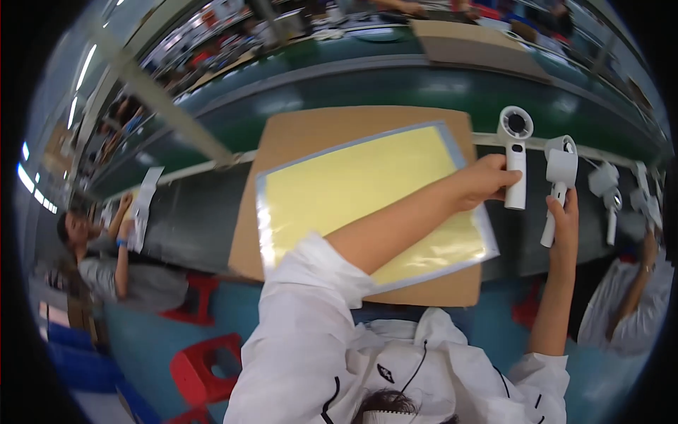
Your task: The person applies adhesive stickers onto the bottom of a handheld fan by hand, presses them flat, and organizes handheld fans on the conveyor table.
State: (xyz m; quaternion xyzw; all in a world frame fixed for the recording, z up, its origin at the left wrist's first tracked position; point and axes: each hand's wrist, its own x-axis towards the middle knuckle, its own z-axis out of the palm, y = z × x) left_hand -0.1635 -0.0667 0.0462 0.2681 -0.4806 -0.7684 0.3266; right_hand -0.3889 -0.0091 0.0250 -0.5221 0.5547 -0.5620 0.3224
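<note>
My left hand (486, 180) reaches across to the right, its fingers closed round the handle of a white handheld fan (518, 150). That fan stands upright, with its round dark-centred head at the top. Beside it, my right hand (565, 214) grips the handle of a second white handheld fan (549, 230), tilted slightly. A white rounded piece (561, 167) covers part of the second fan's head; I cannot tell whether it is attached. Under my left forearm lies a yellow sheet (339, 191) with a silver-grey border, resting on a brown cardboard panel (247, 233).
More white handheld fans (611, 219) lie farther right on the dark bench (201, 205), near a person in grey (628, 304). Another person (141, 283) works at the left. Red stools (205, 367) stand on the floor. A green conveyor (339, 92) runs behind.
</note>
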